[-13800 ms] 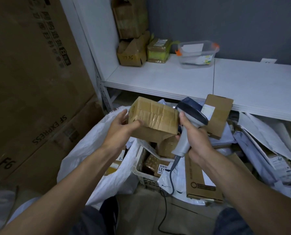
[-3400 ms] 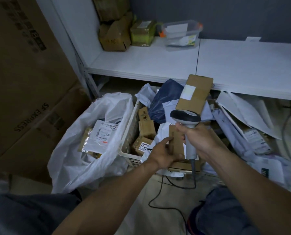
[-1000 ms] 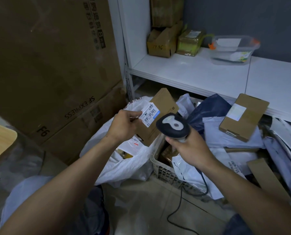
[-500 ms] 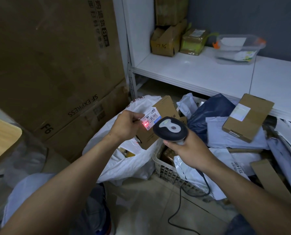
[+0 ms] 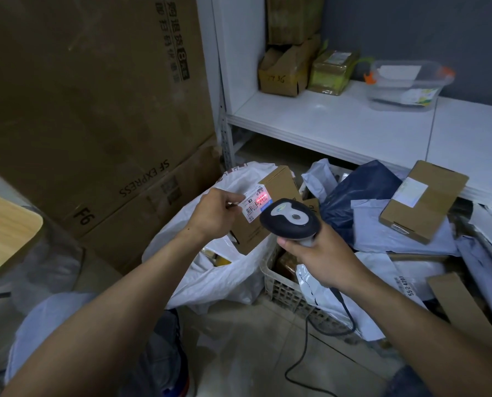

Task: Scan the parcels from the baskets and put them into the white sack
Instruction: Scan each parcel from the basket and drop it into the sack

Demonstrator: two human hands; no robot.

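Note:
My left hand (image 5: 214, 214) grips a flat brown cardboard parcel (image 5: 279, 184) by its left edge, tilted, above the open white sack (image 5: 210, 276). Its white barcode label (image 5: 254, 206) faces me, with a red scanner light on it. My right hand (image 5: 322, 253) holds the handle of a dark corded barcode scanner (image 5: 289, 220), its head just right of the label. A white plastic basket (image 5: 284, 290) stands right of the sack, piled with parcels and mail bags.
Big SF Express cartons (image 5: 95, 110) rise at the left. A white shelf (image 5: 353, 124) behind carries small boxes and a clear tub (image 5: 405, 84). A brown box (image 5: 422, 202) and a dark blue bag (image 5: 359, 193) lie on the pile. The scanner's cable (image 5: 304, 345) trails over the floor.
The view has shifted slightly. The red scanner light stays on the label, a little further right on it. Both hands keep their hold.

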